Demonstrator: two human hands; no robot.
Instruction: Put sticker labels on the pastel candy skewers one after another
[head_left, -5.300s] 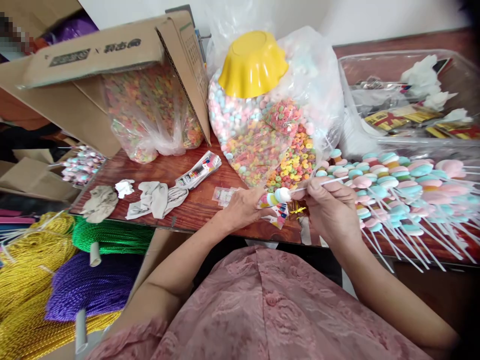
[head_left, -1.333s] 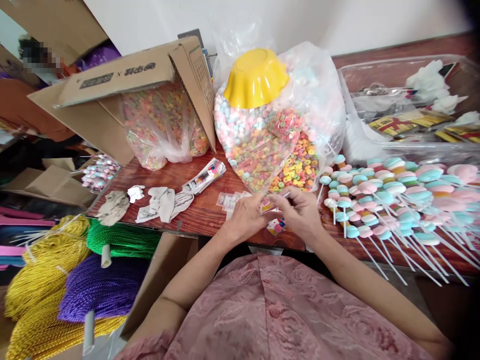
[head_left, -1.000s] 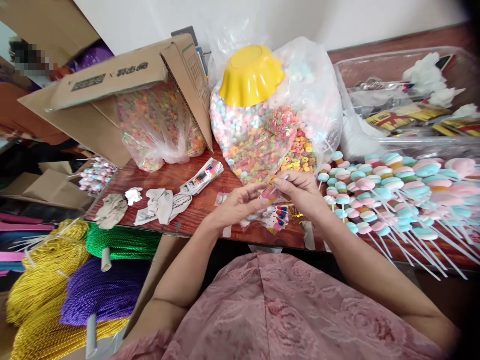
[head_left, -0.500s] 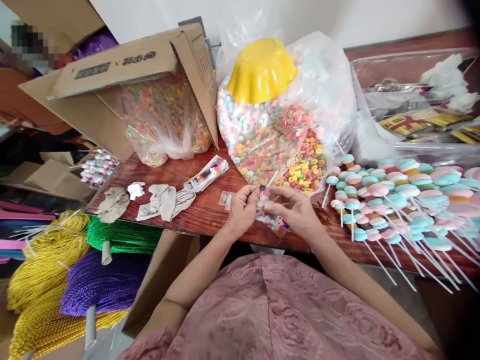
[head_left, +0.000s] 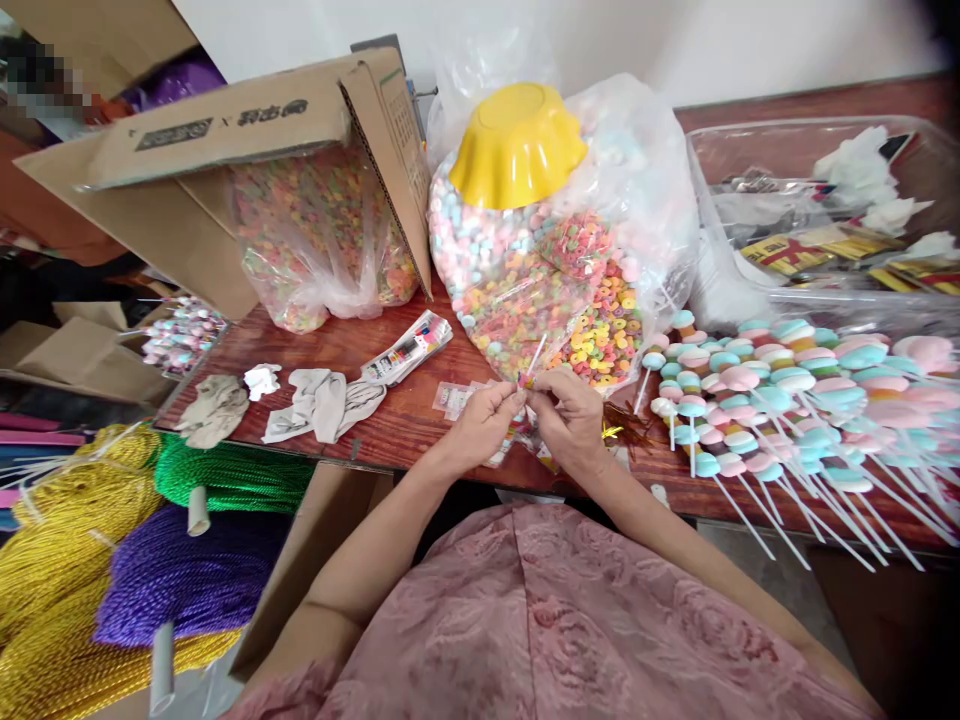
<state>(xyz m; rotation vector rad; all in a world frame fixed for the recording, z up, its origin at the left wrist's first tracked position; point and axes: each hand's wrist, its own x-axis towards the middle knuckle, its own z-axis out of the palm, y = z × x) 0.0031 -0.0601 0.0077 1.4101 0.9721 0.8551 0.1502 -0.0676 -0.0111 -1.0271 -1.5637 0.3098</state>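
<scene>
Centrally in the head view, left hand and right hand close together over the counter, fingers of both pinching a colourful wrapper, white stick tilting up from it, marshmallow skewers heaped right, candy bag beyond.

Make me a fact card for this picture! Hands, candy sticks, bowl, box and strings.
Left hand: pinching at a white stick
Right hand: bent close beside it, grip unclear
Candy sticks: piled on the table, right side
Yellow bowl: upside down on a clear bag
Cardboard box: open, candy bag partly inside
Strings: yellow, green, purple, lower left
</scene>
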